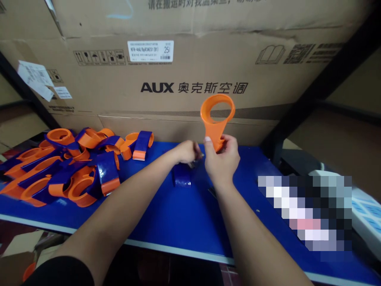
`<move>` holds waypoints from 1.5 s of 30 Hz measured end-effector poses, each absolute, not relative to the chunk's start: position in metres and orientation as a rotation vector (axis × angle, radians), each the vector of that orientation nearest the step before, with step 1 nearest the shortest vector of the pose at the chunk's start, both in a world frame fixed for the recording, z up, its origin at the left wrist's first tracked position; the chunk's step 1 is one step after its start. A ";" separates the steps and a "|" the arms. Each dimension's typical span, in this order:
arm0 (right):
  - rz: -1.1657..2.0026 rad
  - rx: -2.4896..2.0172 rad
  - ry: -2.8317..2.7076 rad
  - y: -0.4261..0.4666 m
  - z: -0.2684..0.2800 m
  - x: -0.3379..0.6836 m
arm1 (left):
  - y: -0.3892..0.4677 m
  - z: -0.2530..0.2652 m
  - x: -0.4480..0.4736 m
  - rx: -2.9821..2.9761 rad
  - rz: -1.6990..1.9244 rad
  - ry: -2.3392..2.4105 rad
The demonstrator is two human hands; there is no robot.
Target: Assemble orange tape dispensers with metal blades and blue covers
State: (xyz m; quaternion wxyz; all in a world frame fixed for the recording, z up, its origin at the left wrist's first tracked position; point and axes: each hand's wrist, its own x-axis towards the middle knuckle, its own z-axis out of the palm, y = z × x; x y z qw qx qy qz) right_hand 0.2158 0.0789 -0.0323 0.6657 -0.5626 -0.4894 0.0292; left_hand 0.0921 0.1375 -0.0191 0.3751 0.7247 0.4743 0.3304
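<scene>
My right hand (pixel 222 161) grips the handle of an orange tape dispenser frame (pixel 212 133), its round ring standing upright above my thumb. My left hand (pixel 188 152) is over the blue tabletop with its fingers curled and partly hidden. Small greyish bits show at its fingertips, too blurred to name. Just below my left hand, a dark blue curved plastic piece (pixel 182 176) lies on the table; whether the fingers touch it I cannot tell. A pile of orange and blue tape dispensers (pixel 108 172) lies to the left of my left arm.
A large cardboard box (pixel 104 79) stands behind the blue table (pixel 166 222). Dark metal posts (pixel 309 95) flank it. At the right sit a pixelated patch and a white box with blue markings (pixel 367 214). An open carton (pixel 18 250) is below the table's left front edge.
</scene>
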 end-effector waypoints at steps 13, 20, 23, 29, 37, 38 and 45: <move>0.810 -1.192 -1.437 0.053 -0.045 0.165 | 0.064 -0.048 -0.004 1.534 1.789 1.199; 1.144 -1.101 -1.345 0.051 -0.049 0.161 | 0.062 -0.052 -0.021 1.496 1.886 1.276; 1.378 -1.003 -1.118 0.052 -0.047 0.161 | 0.060 -0.050 -0.022 1.514 1.854 1.275; 1.578 -0.931 -0.939 0.050 -0.038 0.163 | 0.050 -0.049 -0.015 1.657 1.831 1.219; 1.715 -0.898 -0.905 0.045 -0.028 0.165 | 0.057 -0.044 -0.021 1.414 1.806 1.247; 1.717 -0.895 -0.907 0.044 -0.027 0.165 | 0.057 -0.044 -0.020 1.402 1.769 1.214; 1.623 -0.897 -0.864 0.048 -0.026 0.167 | 0.049 -0.050 -0.009 1.399 1.480 0.958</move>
